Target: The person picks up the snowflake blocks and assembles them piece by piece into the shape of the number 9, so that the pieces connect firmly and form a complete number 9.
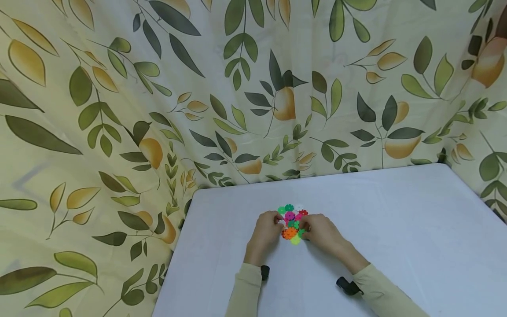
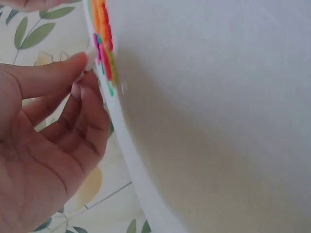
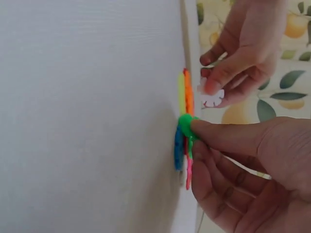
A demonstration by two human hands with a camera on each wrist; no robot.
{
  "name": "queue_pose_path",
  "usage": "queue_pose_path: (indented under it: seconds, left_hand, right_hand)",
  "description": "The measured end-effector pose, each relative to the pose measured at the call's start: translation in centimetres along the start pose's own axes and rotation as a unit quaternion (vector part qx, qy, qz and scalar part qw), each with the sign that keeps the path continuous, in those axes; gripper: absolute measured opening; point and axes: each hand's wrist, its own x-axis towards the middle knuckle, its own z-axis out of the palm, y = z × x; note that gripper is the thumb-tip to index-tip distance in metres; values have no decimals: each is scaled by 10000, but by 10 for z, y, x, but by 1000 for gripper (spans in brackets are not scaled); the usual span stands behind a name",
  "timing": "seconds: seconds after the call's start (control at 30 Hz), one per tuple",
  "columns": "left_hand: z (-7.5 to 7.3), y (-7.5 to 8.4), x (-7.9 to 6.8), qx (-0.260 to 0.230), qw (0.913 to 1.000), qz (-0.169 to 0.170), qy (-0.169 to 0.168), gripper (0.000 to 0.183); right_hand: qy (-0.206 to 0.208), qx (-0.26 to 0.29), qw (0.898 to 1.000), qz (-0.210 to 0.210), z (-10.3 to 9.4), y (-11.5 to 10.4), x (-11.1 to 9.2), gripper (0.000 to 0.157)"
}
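Leafy curtain (image 1: pixel 222 132) wraps the left and far sides here, with a white-covered table (image 1: pixel 396 229) in front of it. Going left to right: first up is a pale sleeve (image 1: pixel 243 286) with a black wrist device (image 1: pixel 265 273) on its right side, then the left hand (image 1: pixel 264 231). Its thumb and fingertips are pinched tight on a white notched disc (image 3: pixel 213 98), which sits just left of the cluster; can't tell if they touch.

Next comes the cluster of colorful discs (image 1: pixel 291 223) between the two hands, its long axis running near to far, magenta around the middle, orange and yellow at the near end. Looks flat from the head view, pretty much edge-on from the wrists. No idea how many are actually joined.

Then the right hand (image 1: pixel 324 231), thumb and finger closed on a green disc (image 3: pixel 185 124) at the cluster's right edge, toward the near end. Honestly, both hands look about equally close, left fingers from the left, right ones from the right. Last, another black wrist device (image 1: pixel 348 286) by the right sleeve (image 1: pixel 386 288).
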Motion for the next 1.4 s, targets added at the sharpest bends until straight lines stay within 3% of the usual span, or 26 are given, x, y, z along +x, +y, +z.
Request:
queue_pose_path:
  seconds: [0.13, 0.23, 0.33, 0.5, 0.67, 0.83, 1.17, 1.27, 1.4]
  left_hand:
    - [-8, -5, -1, -617, 9980, 51, 119, 11]
    - [-16, -6, -1, -1323, 9910, 121, 133, 11]
    - [-24, -5, -2, -2084, 9780, 110, -26, 12]
    - [-29, -4, -1, -2929, 9559, 55, -221, 16]
    - [-30, -3, -5, -3443, 9381, 13, -387, 16]
    - [-31, 2, -11, -4049, 9123, -54, -608, 20]
    - [-28, 11, -13, -4823, 8737, -193, -608, 15]
    - [-26, 10, -12, -4974, 8647, -224, -659, 12]
    - [-23, 9, -11, -5037, 8605, -210, -731, 12]
  right_hand:
    - [76, 319, 9994, -109, -4, 1, 2, 14]
    - [288, 708, 9969, -197, -8, 0, 5, 12]
    - [543, 1193, 9911, -244, -13, -3, 7, 11]
    - [891, 1854, 9784, -218, -17, -10, 7, 10]
    - [1119, 2270, 9671, -243, -17, -13, 6, 10]
    - [1223, 2538, 9584, -467, -18, -15, 5, 13]
    - [1379, 2785, 9490, -531, -20, -15, 1, 11]
    - [1410, 2886, 9457, -491, -19, -14, 0, 10]
    - [1428, 2957, 9435, -436, -18, -14, -2, 10]
